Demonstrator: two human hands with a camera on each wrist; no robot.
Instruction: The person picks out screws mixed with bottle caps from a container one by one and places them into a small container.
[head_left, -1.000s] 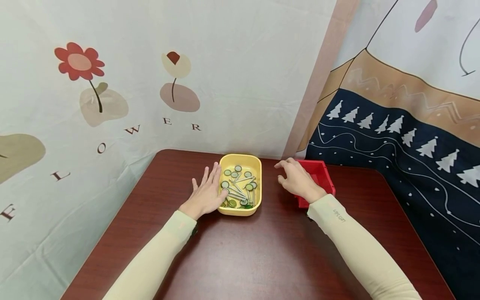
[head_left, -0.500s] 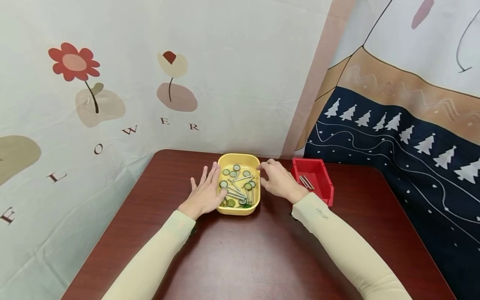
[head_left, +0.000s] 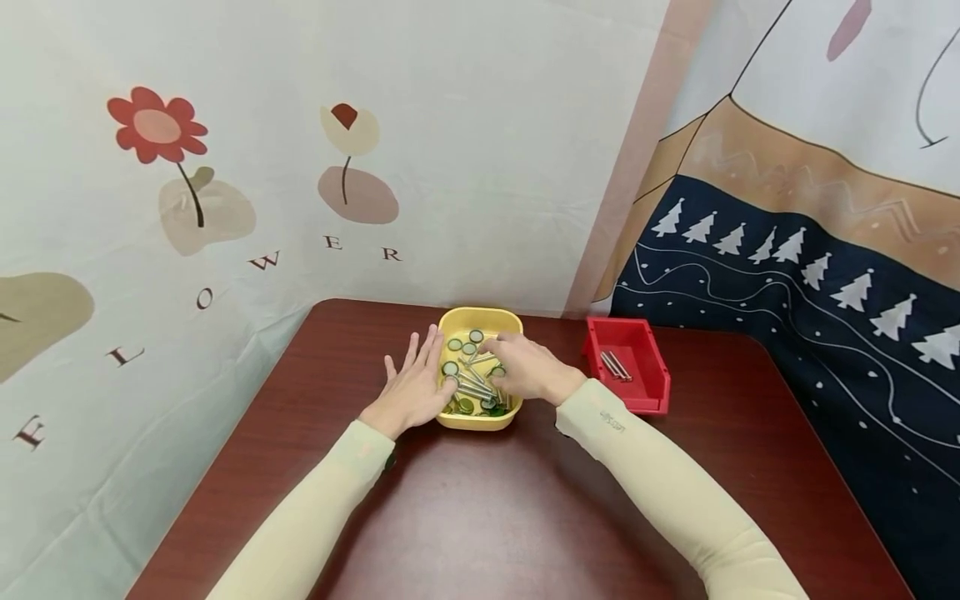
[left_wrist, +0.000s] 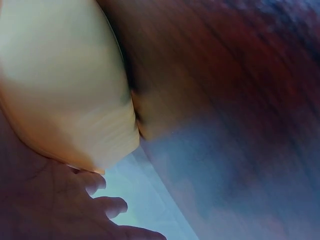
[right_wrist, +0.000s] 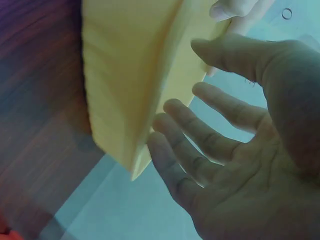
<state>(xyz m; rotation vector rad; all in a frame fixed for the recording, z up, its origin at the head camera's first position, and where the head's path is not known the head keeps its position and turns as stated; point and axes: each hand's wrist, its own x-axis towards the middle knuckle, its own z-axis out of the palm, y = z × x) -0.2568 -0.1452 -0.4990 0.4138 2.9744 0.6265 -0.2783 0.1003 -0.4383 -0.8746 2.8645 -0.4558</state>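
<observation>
Yellow bin (head_left: 480, 423) sat near the back edge of the brown desk (head_left: 465, 517), left hand (head_left: 408, 392) at its left side, right hand (head_left: 525, 367) over its right part. Left fingers were straight and spread, lying along the left wall, thumb reaching over the rim. Right fingers (right_wrist: 202, 131) were slightly bent and spaced apart, thumb held off from them, fingertips at the bin's wall in the right wrist view; head view put that hand above the bin's contents, covering some of them. Inside the bin: round discs (head_left: 450, 367) with pale greenish faces, plus thin silver rods (head_left: 472, 387) lying at mixed angles among them, a few greener pieces (head_left: 497, 411) near the front; exact count couldn't be told. Red bin (head_left: 647, 367) stood on the desk to the right, apart from the yellow one, with a few metal rods (head_left: 615, 365) lying side by side toward its left wall. Left wrist view was blurred, mostly yellow wall and desk. Both arms wore pale yellow-green sleeves (head_left: 645, 458). Behind the desk hung a whitish cloth (head_left: 480, 150) with flower prints and letters, and at right a navy cloth (head_left: 697, 283) with white trees.
</observation>
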